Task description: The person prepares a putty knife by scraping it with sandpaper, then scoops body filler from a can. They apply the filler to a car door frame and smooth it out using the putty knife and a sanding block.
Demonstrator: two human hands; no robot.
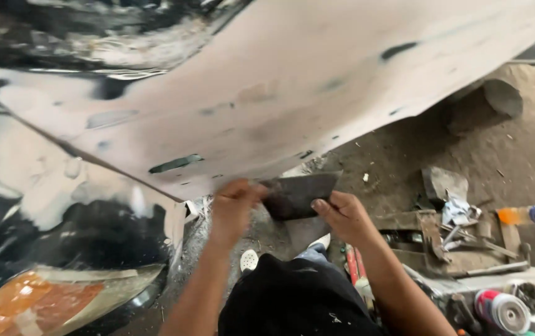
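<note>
Both hands hold a dark flat rectangular sheet (pixel 297 194), like a worn piece of sanding paper or thin rubber, just below the lower edge of a car body panel (pixel 267 93) coated in pale filler or primer. My left hand (pixel 233 208) pinches the sheet's left end. At its right lower corner, my right hand (pixel 343 214) grips it. The sheet sits close to the panel's bottom edge; whether it touches is unclear. My dark trousers and a white shoe (pixel 250 259) show below.
An orange and clear headlamp (pixel 50 298) sits at lower left in the dark bodywork. On the dirt floor to the right lie a wooden tray with tools (pixel 454 239), an orange bottle (pixel 532 215), tape rolls (pixel 504 310) and a round log (pixel 497 99).
</note>
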